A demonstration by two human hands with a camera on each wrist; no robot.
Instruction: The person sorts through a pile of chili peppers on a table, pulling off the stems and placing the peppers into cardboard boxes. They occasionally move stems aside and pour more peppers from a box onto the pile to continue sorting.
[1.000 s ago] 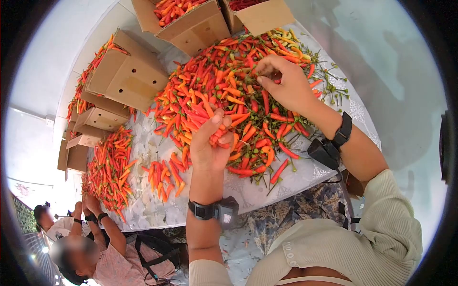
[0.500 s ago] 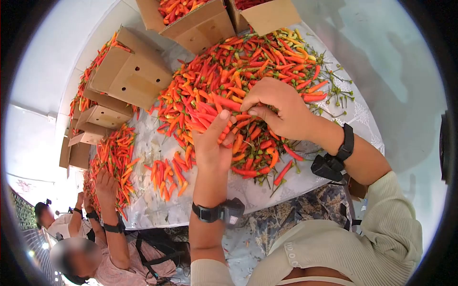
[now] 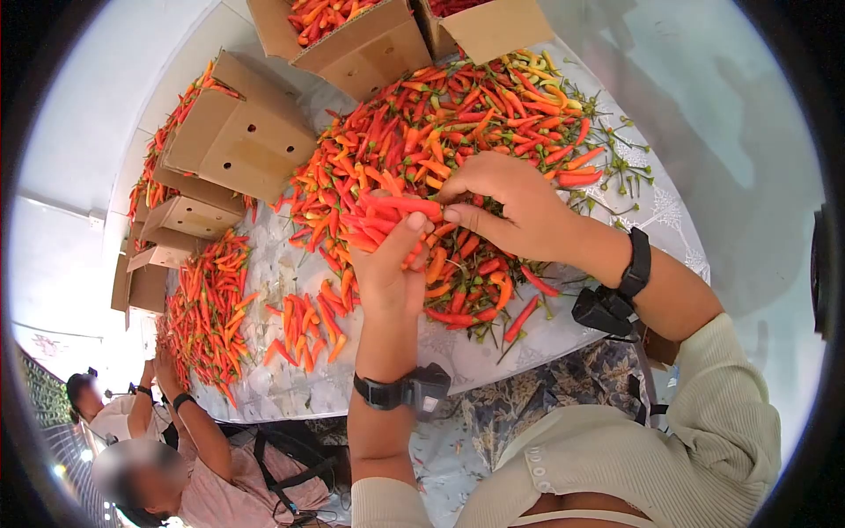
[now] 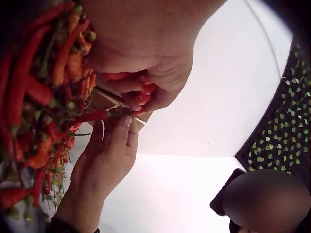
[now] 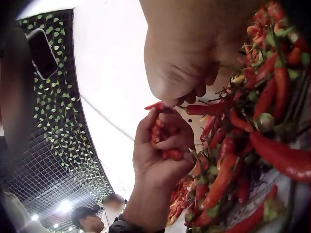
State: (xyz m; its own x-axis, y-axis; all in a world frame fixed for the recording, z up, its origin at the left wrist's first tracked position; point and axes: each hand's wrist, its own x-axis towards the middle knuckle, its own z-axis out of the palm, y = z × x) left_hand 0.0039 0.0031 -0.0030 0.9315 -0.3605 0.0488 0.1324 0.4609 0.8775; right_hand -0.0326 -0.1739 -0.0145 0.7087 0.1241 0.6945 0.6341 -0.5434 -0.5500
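Note:
My left hand (image 3: pixel 407 236) is raised over the table and grips a bunch of red chilies (image 3: pixel 370 222), which fan out to the left. My right hand (image 3: pixel 451 201) meets it from the right and pinches one red chili (image 3: pixel 407 204) lying across the top of the bunch. Both hands hover above the big chili pile (image 3: pixel 466 114). In the left wrist view the left hand (image 4: pixel 150 77) cups chilies while right-hand fingers (image 4: pixel 114 141) touch a stemmed chili (image 4: pixel 92 116). The right wrist view shows the right hand (image 5: pixel 189 92) above the left hand (image 5: pixel 163 145), which is full of chilies.
Cardboard boxes (image 3: pixel 238 132) of chilies line the far and left sides of the table (image 3: pixel 493 348). A small chili heap (image 3: pixel 304 326) and a long one (image 3: pixel 207 304) lie to the left. Two other people (image 3: pixel 176 466) sit at lower left, with hands by the long heap.
My right hand came back from the far side of the pile to my left hand, bringing one chili to the bunch. The other person's arm at lower left reached up, then drew back.

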